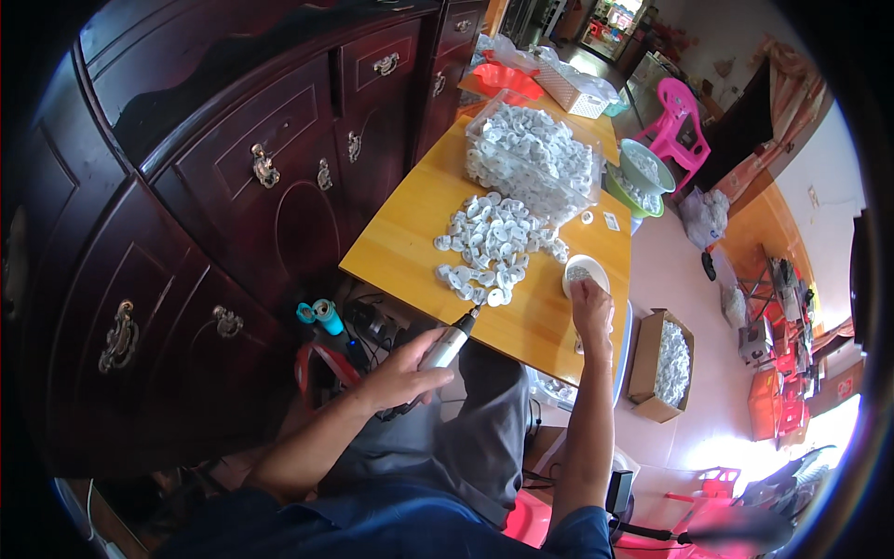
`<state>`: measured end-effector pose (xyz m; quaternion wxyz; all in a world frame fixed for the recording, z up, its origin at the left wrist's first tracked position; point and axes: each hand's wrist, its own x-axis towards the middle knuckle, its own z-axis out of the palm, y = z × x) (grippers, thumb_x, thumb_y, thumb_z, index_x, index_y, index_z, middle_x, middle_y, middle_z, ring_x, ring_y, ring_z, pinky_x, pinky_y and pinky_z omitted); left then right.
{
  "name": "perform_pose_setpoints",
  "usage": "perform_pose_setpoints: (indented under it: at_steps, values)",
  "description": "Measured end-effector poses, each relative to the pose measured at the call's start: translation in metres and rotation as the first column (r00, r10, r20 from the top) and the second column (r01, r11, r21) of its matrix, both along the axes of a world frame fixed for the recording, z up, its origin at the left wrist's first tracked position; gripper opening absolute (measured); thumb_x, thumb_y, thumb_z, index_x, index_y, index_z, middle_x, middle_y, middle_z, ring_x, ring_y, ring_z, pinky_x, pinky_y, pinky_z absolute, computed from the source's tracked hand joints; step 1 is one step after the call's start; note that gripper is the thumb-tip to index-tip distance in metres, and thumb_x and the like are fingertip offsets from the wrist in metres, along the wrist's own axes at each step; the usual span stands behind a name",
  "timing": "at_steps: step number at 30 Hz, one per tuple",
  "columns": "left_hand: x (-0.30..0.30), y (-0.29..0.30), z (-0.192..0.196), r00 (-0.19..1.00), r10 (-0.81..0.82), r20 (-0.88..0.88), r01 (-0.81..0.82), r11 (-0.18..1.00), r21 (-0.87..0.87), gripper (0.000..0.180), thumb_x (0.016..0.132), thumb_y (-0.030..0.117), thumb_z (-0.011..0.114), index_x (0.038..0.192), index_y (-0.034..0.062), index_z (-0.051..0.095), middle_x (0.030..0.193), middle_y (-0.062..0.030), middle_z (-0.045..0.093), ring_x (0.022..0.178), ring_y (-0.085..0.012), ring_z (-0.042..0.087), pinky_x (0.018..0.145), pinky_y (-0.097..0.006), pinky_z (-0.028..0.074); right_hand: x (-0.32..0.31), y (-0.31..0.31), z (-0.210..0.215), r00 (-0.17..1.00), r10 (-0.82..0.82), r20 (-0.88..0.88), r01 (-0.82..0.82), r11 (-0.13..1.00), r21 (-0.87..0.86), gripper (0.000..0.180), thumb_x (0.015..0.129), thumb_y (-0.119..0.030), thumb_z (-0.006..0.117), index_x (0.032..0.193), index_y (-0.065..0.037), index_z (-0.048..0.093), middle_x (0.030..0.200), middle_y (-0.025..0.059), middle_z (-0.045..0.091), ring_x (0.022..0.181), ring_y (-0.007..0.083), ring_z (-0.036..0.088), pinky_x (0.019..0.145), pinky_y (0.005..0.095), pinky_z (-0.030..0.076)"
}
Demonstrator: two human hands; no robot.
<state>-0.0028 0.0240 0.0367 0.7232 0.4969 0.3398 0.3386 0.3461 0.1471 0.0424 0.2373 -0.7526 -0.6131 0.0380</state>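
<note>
My left hand [407,373] is wrapped round a silver electric screwdriver [449,347] with a black nose, its tip pointing up at the table's near edge. Just beyond that tip lies a loose pile of small round white plastic parts [494,238] on the yellow wooden table [396,224]. At the table's right side, my right hand [591,307] reaches into a white bowl [599,265] of tiny pale pieces. The fingers there are drawn together at the near rim, and whatever they pinch is hidden.
Behind the pile stands a clear plastic bin [596,177] heaped with more white parts. A cardboard box [647,368] of white parts sits on the floor at right. Green basins [652,163] and a pink chair [675,126] stand farther back. Dark wooden cabinets [289,149] line the left.
</note>
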Motion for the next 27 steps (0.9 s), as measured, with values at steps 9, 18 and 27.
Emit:
perform_pose_setpoints:
  at_steps: [9,18,27]
  values:
    - [0.006,-0.002,-0.003,1.000,-0.017,0.002,0.017,1.000,0.006,0.067,0.094,0.011,0.063,0.152,0.0036,0.031,0.095,-0.0032,0.055,0.063,-0.0078,0.054,0.055,-0.023,0.047,0.011,0.009,-0.004,0.975,0.217,0.045,-0.218,0.975,0.029,0.022,0.080,-0.020,0.070,0.098,-0.008,0.076,0.084,0.0154,0.073,0.079,0.0289,0.072,0.075,0.0385,0.055]
    - [0.006,-0.001,0.000,1.000,-0.007,0.012,0.007,1.000,-0.025,0.068,0.091,0.008,0.064,0.151,0.0031,0.032,0.094,-0.0042,0.055,0.060,-0.0083,0.055,0.053,-0.023,0.047,-0.001,0.028,0.003,0.984,0.047,0.170,-0.008,0.975,-0.224,0.016,0.075,-0.023,0.074,0.087,-0.013,0.077,0.089,0.0129,0.074,0.084,0.0309,0.071,0.077,0.0426,0.056]
    - [0.006,-0.004,-0.003,1.000,-0.003,-0.014,0.003,1.000,-0.010,0.069,0.091,0.010,0.066,0.151,0.0032,0.033,0.091,-0.0048,0.056,0.059,-0.0087,0.055,0.052,-0.024,0.047,-0.008,0.019,0.005,0.995,0.047,0.087,-0.040,0.995,-0.088,0.013,0.077,-0.022,0.071,0.085,-0.012,0.075,0.085,0.0136,0.073,0.084,0.0326,0.071,0.076,0.0440,0.056]
